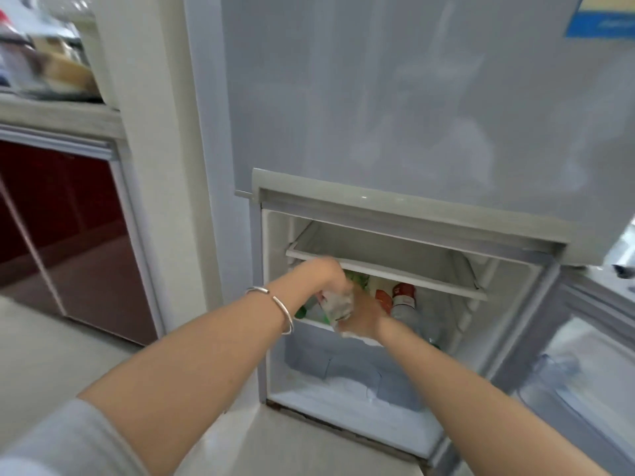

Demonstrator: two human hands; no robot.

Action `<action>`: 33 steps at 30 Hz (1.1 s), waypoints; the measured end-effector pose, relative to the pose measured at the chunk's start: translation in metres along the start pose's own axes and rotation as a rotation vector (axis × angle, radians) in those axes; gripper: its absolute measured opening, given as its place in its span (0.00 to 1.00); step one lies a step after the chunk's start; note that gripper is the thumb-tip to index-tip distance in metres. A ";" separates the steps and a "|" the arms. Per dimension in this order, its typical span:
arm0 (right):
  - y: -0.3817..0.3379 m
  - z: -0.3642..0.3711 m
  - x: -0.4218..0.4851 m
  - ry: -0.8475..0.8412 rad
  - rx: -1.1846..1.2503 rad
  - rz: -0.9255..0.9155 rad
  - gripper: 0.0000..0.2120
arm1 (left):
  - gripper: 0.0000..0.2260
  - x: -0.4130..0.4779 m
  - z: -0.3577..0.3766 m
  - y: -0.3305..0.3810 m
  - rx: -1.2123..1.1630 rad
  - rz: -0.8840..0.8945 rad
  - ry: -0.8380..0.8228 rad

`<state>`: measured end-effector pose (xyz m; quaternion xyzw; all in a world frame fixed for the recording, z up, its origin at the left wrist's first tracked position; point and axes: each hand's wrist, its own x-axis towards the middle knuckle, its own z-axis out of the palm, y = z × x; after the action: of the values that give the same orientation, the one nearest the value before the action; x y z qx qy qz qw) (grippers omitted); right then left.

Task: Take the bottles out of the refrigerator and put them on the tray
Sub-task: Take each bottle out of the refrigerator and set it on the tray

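Reaching low into the open refrigerator, wrapping the left hand over a clear bottle, closing the right hand grip beneath it at the shelf front, spotting red-capped bottles just behind.

Both bare forearms extended forward; left hand grips bottle from above; right hand against its lower end, fingers blurred.

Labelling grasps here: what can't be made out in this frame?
Head view:
- Tray: out of frame.
- Held bottle: motion blur, label unreadable.
- Left hand fingers: hidden behind its knuckles, grip unclear.
- Bottles on the shelf: count hidden behind right hand.
- Refrigerator door: cut off by right edge.
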<state>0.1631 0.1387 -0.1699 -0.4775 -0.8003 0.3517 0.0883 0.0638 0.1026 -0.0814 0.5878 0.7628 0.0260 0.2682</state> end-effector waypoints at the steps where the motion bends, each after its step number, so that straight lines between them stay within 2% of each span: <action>1: -0.005 -0.003 -0.009 0.011 -0.100 0.026 0.26 | 0.21 -0.012 -0.006 0.005 0.047 0.014 0.004; 3: -0.005 -0.010 -0.029 0.000 -0.057 0.025 0.28 | 0.21 -0.040 -0.016 0.018 0.186 0.037 0.014; 5: -0.006 -0.020 -0.047 -0.110 0.071 0.046 0.28 | 0.20 -0.061 -0.025 0.034 0.302 0.052 0.005; 7: -0.009 -0.036 -0.062 -0.196 0.115 0.099 0.33 | 0.13 -0.079 -0.035 0.053 0.403 0.033 -0.040; 11: -0.012 -0.077 -0.100 -0.261 0.208 0.127 0.41 | 0.10 -0.109 -0.053 0.101 0.467 0.019 -0.103; 16: -0.026 -0.144 -0.179 -0.257 0.244 0.129 0.26 | 0.13 -0.158 -0.074 0.174 0.436 0.036 -0.087; 19: -0.026 -0.184 -0.232 -0.172 0.225 0.142 0.18 | 0.18 -0.196 -0.080 0.222 0.447 0.106 -0.012; 23: -0.016 -0.233 -0.295 -0.040 0.258 0.155 0.13 | 0.31 -0.234 -0.079 0.273 0.291 0.288 0.153; 25: -0.007 -0.258 -0.326 0.058 0.287 0.138 0.16 | 0.31 -0.249 -0.079 0.297 0.182 0.427 0.241; 29: 0.030 -0.305 -0.378 0.240 0.379 0.080 0.32 | 0.28 -0.264 -0.081 0.340 0.027 0.656 0.353; 31: 0.051 -0.318 -0.393 0.288 0.355 0.087 0.34 | 0.26 -0.262 -0.078 0.358 -0.083 0.752 0.407; 33: 0.071 -0.330 -0.401 0.439 0.309 0.091 0.30 | 0.24 -0.256 -0.071 0.381 -0.265 0.894 0.403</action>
<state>0.5823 -0.0134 0.1056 -0.5585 -0.6766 0.3613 0.3159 0.4114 0.0062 0.2113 0.8012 0.4632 0.3477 0.1508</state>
